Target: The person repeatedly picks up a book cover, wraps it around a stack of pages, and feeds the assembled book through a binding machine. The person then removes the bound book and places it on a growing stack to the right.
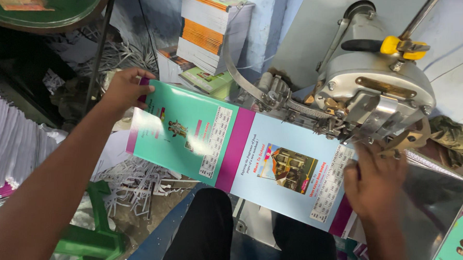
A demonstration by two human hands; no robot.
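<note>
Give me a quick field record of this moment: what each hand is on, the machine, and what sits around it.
left hand: grips the far end of the printed cover sheet
right hand: pressed flat on the sheet's other end, beside the stitching machine
sheet: long, teal and pale blue panels with a magenta band, lying under the machine head
metal table: shiny, under the right hand
background: stack of books
floor: paper trimmings, green stool

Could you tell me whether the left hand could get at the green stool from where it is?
Probably, but not freely: the left hand grips the far end of the cover sheet. The green stool sits below the forearm with nothing between, so reaching it would mean releasing that grip.
</note>
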